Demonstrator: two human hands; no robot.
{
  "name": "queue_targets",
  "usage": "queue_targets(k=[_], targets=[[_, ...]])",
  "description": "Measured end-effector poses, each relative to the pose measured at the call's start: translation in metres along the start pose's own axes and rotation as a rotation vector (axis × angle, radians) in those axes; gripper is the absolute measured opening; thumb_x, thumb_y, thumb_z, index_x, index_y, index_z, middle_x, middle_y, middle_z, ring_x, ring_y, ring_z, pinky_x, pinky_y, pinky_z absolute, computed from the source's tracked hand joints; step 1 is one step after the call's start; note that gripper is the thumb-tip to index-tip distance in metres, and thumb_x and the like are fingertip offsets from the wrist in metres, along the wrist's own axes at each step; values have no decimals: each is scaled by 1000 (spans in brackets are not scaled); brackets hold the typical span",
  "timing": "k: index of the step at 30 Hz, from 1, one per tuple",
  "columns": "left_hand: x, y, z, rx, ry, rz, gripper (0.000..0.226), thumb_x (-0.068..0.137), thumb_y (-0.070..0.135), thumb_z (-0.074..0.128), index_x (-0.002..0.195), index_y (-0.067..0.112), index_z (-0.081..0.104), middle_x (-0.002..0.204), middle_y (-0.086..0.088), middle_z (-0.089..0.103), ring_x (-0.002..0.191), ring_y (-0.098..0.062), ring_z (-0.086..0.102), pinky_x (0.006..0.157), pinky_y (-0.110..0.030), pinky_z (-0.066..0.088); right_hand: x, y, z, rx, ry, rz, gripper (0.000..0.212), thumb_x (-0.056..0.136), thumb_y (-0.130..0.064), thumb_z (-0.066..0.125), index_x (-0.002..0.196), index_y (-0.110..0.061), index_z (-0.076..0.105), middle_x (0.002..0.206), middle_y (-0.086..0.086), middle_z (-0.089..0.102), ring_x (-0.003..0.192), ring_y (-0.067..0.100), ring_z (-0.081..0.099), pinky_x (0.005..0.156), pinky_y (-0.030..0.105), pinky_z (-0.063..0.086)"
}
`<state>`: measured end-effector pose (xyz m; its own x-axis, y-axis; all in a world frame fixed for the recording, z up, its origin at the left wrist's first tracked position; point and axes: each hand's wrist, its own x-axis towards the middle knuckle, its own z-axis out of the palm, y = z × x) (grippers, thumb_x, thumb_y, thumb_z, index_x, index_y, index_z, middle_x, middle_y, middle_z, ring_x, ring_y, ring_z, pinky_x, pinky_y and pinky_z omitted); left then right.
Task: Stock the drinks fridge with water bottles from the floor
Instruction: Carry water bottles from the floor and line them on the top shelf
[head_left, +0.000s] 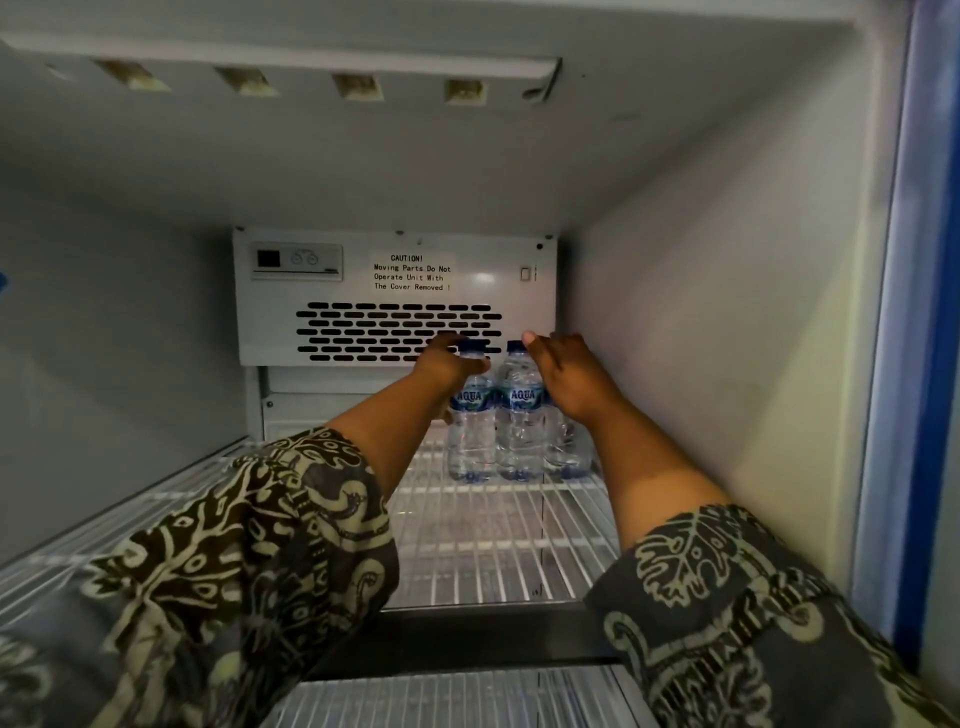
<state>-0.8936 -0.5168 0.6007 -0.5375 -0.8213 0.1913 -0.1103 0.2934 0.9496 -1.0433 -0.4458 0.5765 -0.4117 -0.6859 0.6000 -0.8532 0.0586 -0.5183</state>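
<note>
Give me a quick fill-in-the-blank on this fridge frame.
1. ___ bottles stand at the back right of the shelf.
2. The shelf is a white ___ rack.
3. Visible labels read ___.
4. The left hand has its grip on the ___ bottle.
Missing: three, wire, AQUA, leftmost.
</note>
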Motion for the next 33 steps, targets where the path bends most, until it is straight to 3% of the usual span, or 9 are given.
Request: queue_targets(k=[8, 12, 17, 20, 26, 30, 33], targets=[[3, -6, 1, 67, -49, -1, 63, 93, 32, 56, 147, 22, 25, 148, -16, 36, 127, -40, 44, 93, -55, 45, -1, -2, -2, -39, -16, 8, 60, 96, -57, 21, 122, -18, 58, 130, 19, 52, 129, 32, 37, 107, 50, 32], [-1, -7, -1, 129, -97, 0, 63, 97, 43, 41, 150, 25, 14, 156, -13, 22, 137, -37, 31, 106, -50, 33, -3, -5, -2, -50, -4, 31, 63, 96, -58, 19, 122, -14, 57, 130, 20, 51, 129, 34, 37, 108, 52, 31], [-17, -9, -15, 220, -152, 54, 68, 97, 48, 37, 152, 24, 5, 159, -10, 11, 143, -34, 21, 113, -49, 20, -14, -17, -5, -97, 23, 26, 57, 97, -55, 19, 144, -27, 35, 154, 8, 26, 146, 28, 6, 118, 45, 10], [-31, -9, -36, 353, -162, 121, 67, 96, 51, 36, 151, 26, 8, 159, -8, 11, 143, -32, 20, 113, -46, 22, -23, -42, -11, -127, 83, -15, 54, 98, -50, 23, 145, -25, 33, 157, 7, 20, 147, 25, 2, 118, 40, 9], [-69, -19, -85, 711, -128, 318, 61, 95, 51, 38, 149, 27, 21, 157, -4, 20, 142, -26, 25, 113, -36, 23, -67, -89, -1, -207, 16, -68, 52, 99, -47, 29, 142, -19, 40, 155, 10, 24, 147, 25, 4, 118, 39, 10], [-110, -37, -111, 981, -57, 368, 62, 94, 56, 33, 149, 31, 17, 158, 0, 17, 144, -24, 21, 117, -48, 19, -111, -122, 13, -321, -70, -64, 55, 98, -49, 30, 145, -20, 34, 157, 7, 19, 147, 24, 4, 119, 41, 12], [-156, -49, -129, 1171, 8, 450, 60, 95, 55, 29, 149, 31, 16, 158, 0, 16, 144, -24, 20, 117, -49, 14, -144, -147, 21, -275, -87, -137, 58, 96, -50, 32, 144, -18, 36, 156, 7, 23, 146, 23, 9, 119, 42, 13]])
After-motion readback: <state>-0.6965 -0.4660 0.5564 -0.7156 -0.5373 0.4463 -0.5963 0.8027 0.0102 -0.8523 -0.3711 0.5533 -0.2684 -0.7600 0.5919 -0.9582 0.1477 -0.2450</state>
